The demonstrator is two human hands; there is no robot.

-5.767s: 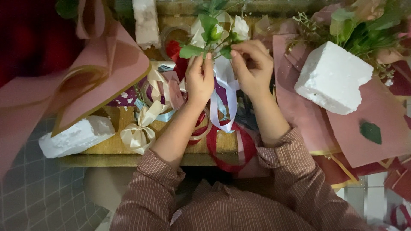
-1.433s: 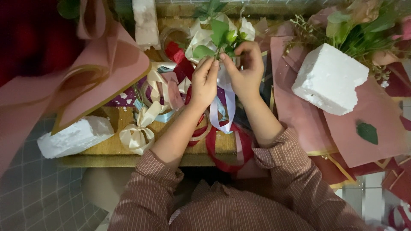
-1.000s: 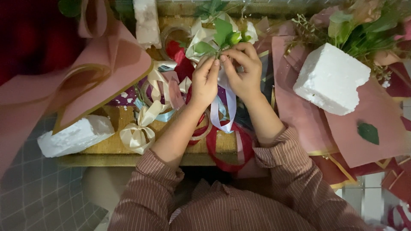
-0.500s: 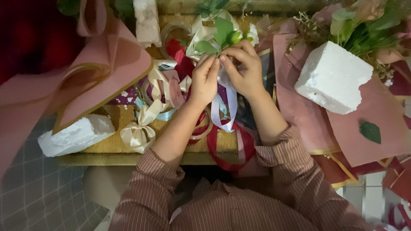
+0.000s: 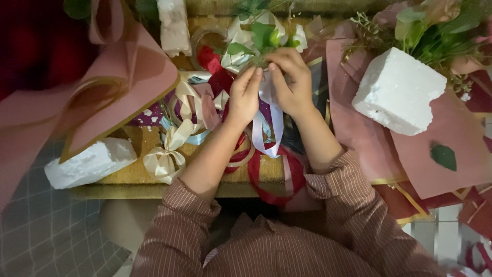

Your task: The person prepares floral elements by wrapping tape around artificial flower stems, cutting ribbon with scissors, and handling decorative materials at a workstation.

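Your left hand (image 5: 244, 97) and right hand (image 5: 288, 82) meet at the far middle of the counter (image 5: 130, 174), fingertips touching. Both sets of fingers are pinched together on the base of a small green sprig (image 5: 259, 38) wrapped in pale ribbon (image 5: 270, 123). That ribbon hangs from the pinch toward you between your wrists and ends in a loop. The sprig sits just beyond your fingertips, its leaves pointing away from you.

A red ribbon loop (image 5: 274, 182) lies at the near counter edge under your right forearm. A cream bow (image 5: 163, 160) rests to the left of your left forearm. One white foam block (image 5: 92, 163) lies at the near left, and a larger foam block (image 5: 397, 91) at the right on pink wrapping paper (image 5: 451, 138). A loose green leaf (image 5: 443, 156) lies on that paper.
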